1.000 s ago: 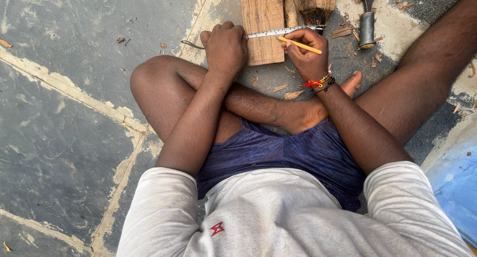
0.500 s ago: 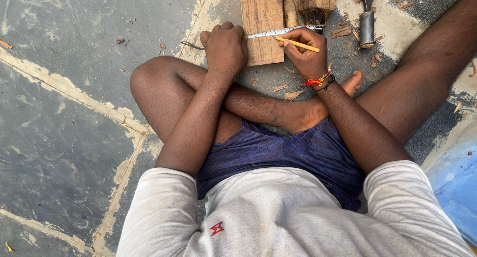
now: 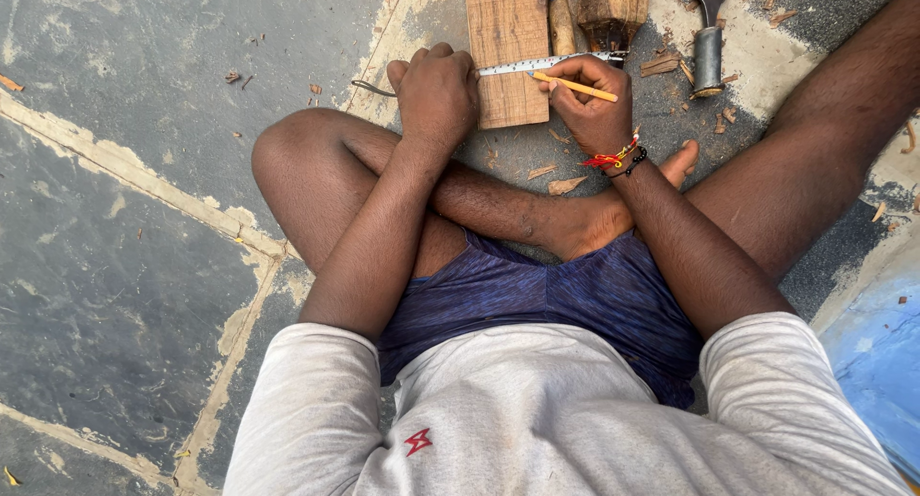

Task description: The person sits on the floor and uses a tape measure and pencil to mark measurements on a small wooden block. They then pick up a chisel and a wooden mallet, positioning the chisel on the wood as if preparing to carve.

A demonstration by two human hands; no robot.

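I see the left hand [image 3: 438, 93] fisted on the tape [image 3: 546, 65] across the plank [image 3: 508, 46] on the floor ahead, right hand [image 3: 596, 108] pinching a pencil [image 3: 575, 87]; if that fist slips, the tape skews and the mark lands off.

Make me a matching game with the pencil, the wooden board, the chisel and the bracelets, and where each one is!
Things:
1. pencil
2. wooden board
3. chisel
4. bracelets

Places:
A. on the right wrist
B. lying on the floor past the right hand, untouched
C. held in the right hand
D. flat on the floor under the measuring tape

Pairs: 1-C, 2-D, 3-B, 4-A
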